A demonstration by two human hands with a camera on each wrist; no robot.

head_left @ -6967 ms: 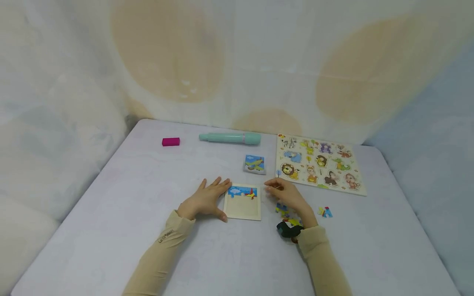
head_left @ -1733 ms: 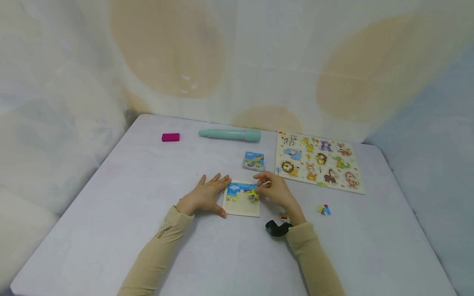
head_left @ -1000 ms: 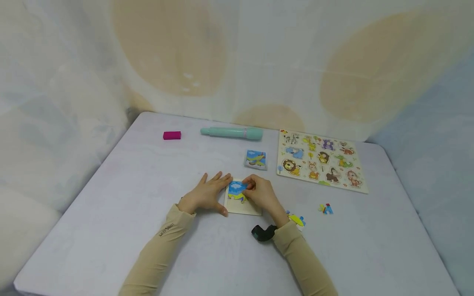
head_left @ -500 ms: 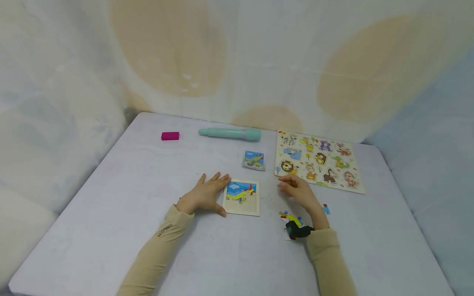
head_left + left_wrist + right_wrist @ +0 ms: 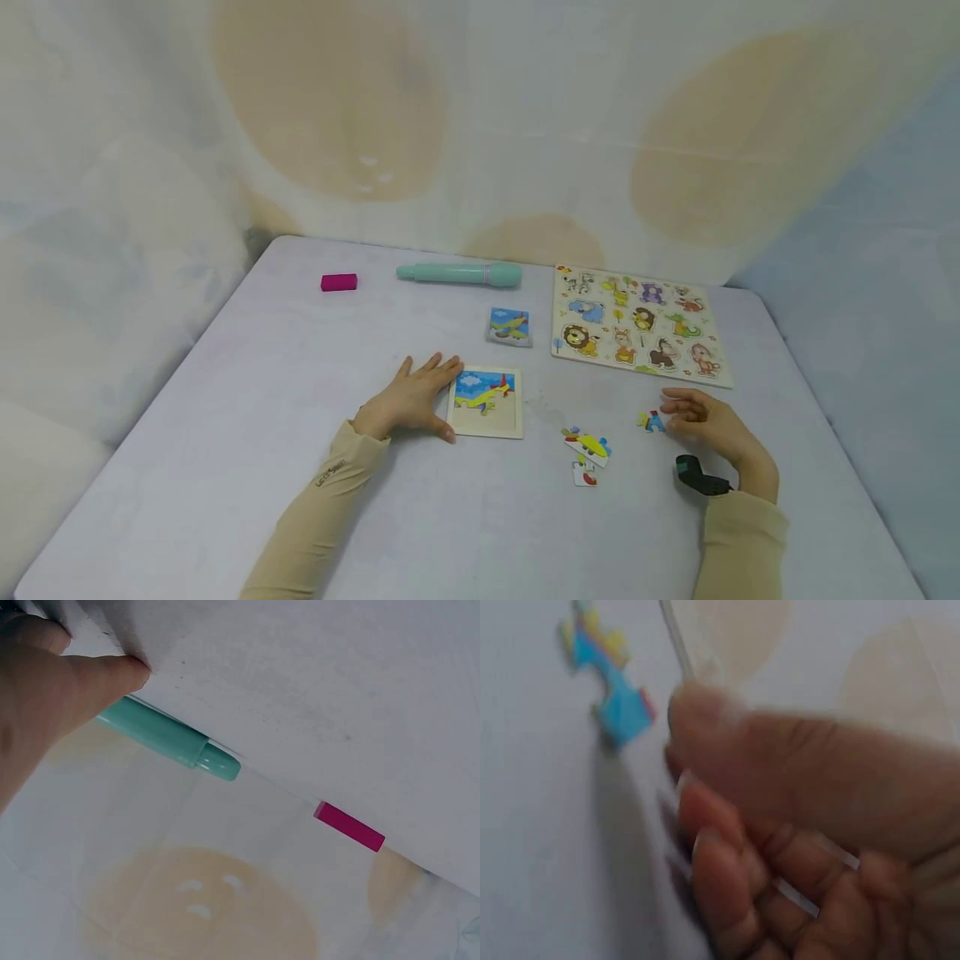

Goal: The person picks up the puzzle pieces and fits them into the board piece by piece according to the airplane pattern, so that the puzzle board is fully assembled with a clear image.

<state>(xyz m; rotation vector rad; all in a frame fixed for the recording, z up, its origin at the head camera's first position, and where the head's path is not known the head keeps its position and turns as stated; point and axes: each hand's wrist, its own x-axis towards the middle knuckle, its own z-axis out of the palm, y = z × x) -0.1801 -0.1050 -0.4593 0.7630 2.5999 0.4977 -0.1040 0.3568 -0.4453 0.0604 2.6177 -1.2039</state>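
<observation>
My left hand (image 5: 408, 400) rests spread on the table, its fingertips touching the left edge of a small wooden jigsaw tray (image 5: 487, 432). Joined pieces showing sky and part of a yellow plane (image 5: 483, 392) fill the tray's upper part; its lower part is bare wood. Further right, my right hand (image 5: 708, 425) hovers with loosely bent fingers just beside a blue, red and yellow puzzle piece (image 5: 651, 421). In the right wrist view that puzzle piece (image 5: 622, 712) lies apart from the fingertips, and nothing shows between thumb and fingers.
Several loose puzzle pieces (image 5: 588, 450) lie between tray and right hand. Behind the tray sits a small plane picture block (image 5: 509, 326). An animal board (image 5: 637, 325), a mint-green tube (image 5: 459, 274) and a magenta block (image 5: 339, 282) stand toward the back edge.
Plane pieces were added to the tray by my right hand, which then withdrew and swung right to the separate piece. My left hand has kept its place at the tray.
</observation>
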